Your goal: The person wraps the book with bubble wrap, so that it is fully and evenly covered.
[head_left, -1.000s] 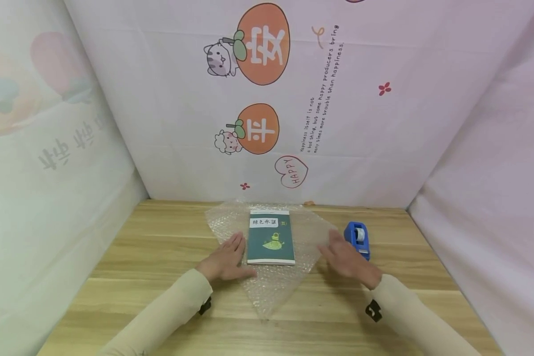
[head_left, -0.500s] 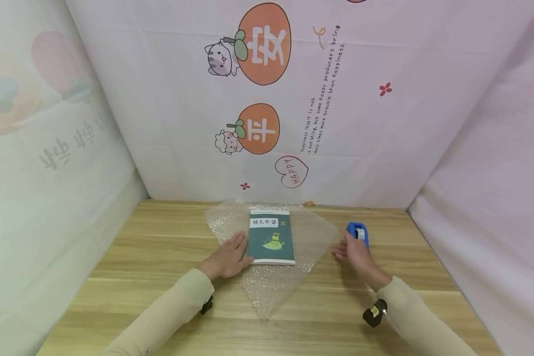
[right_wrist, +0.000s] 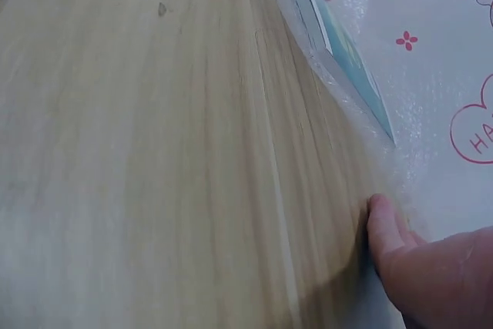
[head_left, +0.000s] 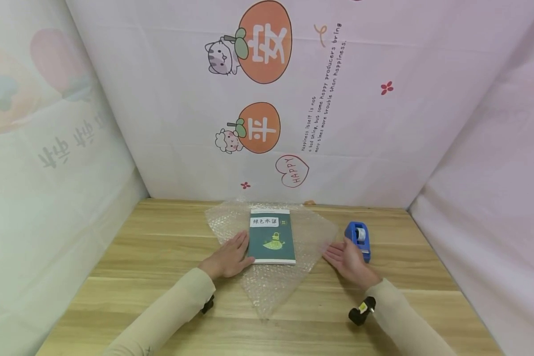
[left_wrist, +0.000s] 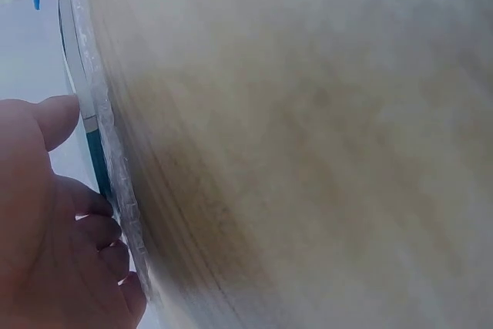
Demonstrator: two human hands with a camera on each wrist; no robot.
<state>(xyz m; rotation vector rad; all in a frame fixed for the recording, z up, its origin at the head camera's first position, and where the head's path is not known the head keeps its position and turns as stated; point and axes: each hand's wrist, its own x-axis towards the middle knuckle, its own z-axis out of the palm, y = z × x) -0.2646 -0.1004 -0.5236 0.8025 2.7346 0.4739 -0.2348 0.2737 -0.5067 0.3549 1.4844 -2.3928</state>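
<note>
A green book [head_left: 272, 237] with a white band along its bottom edge lies flat on a sheet of bubble wrap [head_left: 273, 289], turned so that a corner points toward me. My left hand [head_left: 227, 258] rests on the wrap at the book's left side, thumb at its lower left corner. In the left wrist view, the fingers [left_wrist: 100, 229] lie along the book's edge. My right hand [head_left: 348, 262] is at the sheet's right corner, palm turned up and fingers extended toward it. Whether those fingertips lie under the sheet is hard to tell.
A blue tape dispenser [head_left: 358, 240] stands just beyond my right hand, partly behind it. Printed cloth [head_left: 338, 178] hangs at the back of the wooden table [head_left: 160, 237], with more cloth at both sides.
My right hand moved right from the wrap toward the tape dispenser, turning palm up, then came back left to the sheet's corner. My left thumb shifted up to the book's corner.
</note>
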